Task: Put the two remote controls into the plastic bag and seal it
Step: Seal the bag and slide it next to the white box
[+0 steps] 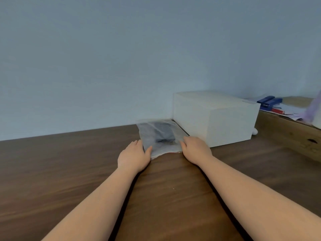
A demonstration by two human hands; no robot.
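plastic bag point(161, 136): laid flat on wooden table point(69, 162), dark remotes point(164, 133) seen blurred inside. near corners are pressed by left hand point(133, 156) and right hand point(196, 150). white box point(215, 117) is set just beside.

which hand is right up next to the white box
The right hand, pressing the bag's near right corner, lies beside the white box. The left hand holds the opposite corner, with the bag between it and the box.
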